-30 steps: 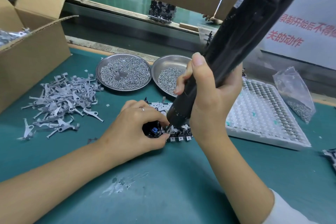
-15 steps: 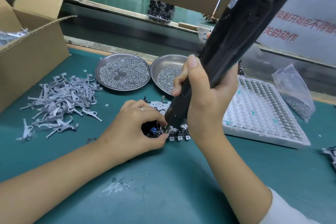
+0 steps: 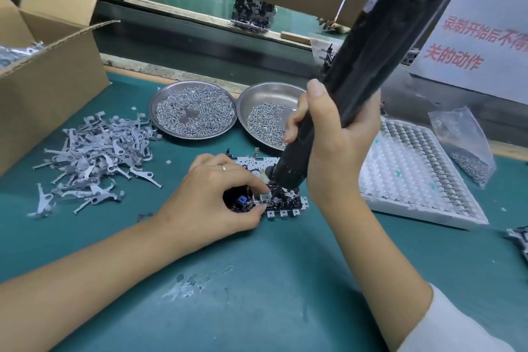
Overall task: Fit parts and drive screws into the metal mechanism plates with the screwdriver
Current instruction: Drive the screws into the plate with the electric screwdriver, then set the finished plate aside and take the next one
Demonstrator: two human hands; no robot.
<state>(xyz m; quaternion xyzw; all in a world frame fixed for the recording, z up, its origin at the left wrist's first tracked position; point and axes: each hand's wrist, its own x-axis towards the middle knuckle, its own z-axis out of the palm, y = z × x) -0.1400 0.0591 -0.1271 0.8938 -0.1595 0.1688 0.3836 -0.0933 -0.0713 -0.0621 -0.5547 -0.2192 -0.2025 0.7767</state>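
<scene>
A metal mechanism plate lies on the green mat at the centre, with small black and blue parts along its near edge. My left hand rests on its left end, thumb and fingers curled round the plate's near corner. My right hand grips a long black electric screwdriver, tilted up to the right, its tip down on the plate just right of my left fingertips. The tip itself is partly hidden by the tool's nose.
Two steel dishes of screws stand behind the plate. A heap of grey metal levers lies left, beside a cardboard box. A white tray of parts and a plastic bag sit right.
The screwdriver and my right hand stay on the same spot of the plate, shifting only slightly. My left hand has not moved.
</scene>
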